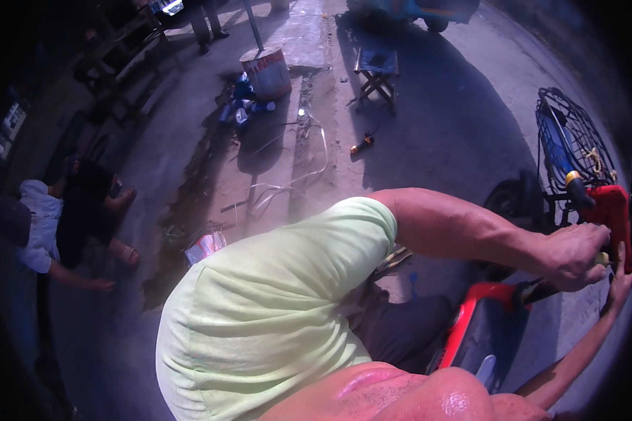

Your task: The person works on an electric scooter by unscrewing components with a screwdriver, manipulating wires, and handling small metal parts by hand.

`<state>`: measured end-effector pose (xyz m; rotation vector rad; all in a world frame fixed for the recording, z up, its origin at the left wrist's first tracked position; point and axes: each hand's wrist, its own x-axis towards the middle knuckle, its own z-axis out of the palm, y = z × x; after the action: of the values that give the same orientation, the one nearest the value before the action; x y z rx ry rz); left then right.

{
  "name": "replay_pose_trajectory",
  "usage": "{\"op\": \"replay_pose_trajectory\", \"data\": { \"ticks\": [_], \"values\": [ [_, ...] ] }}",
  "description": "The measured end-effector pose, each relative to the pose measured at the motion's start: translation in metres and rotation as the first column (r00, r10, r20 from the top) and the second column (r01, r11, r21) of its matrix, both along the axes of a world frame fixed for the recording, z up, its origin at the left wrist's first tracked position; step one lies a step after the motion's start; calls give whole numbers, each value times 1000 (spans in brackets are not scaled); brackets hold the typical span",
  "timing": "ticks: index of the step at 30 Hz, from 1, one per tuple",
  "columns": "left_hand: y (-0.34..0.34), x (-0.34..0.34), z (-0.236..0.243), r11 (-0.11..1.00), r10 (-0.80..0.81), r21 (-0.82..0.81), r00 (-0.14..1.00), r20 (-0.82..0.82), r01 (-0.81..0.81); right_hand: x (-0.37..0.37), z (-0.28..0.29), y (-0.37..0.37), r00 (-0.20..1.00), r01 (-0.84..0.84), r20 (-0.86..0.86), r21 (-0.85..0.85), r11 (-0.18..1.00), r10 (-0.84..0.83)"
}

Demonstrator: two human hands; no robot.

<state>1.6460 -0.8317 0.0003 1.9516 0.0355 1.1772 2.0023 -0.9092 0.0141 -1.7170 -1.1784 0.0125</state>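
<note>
My left hand (574,258) is closed in a fist beside the red panel (614,221) at the front of a red scooter. A short yellow-green piece (602,259) shows at the fist's edge; it looks like part of a handle, and the rest is hidden by the fingers. On the lower edge of the panel, my right hand (619,281) holds on, with one finger stretched up along its face. Just above the left hand is a dark handlebar grip (579,191) with a yellow ring. Lower down, the scooter's red-edged body (463,319) shows beside my legs.
Beyond the handlebar is a black wire basket (576,137). On the ground ahead lie an orange-and-black tool (362,144) and a white strap (323,151). Farther off are a folding stool (376,74), a bucket (267,74) with a pole, and blue cans (242,112). Another person (42,217) is at the left.
</note>
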Motion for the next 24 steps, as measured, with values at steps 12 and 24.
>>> {"op": "replay_pose_trajectory", "data": {
  "ticks": [12,24],
  "values": [
    [4,-3,34,984,-65,113,867,-493,138,8,1,-1,999,-6,34,11,1000,5],
    [-2,-13,62,724,-428,-684,836,-342,90,6,-2,0,999,-19,36,12,1000,19]
  ]
}}
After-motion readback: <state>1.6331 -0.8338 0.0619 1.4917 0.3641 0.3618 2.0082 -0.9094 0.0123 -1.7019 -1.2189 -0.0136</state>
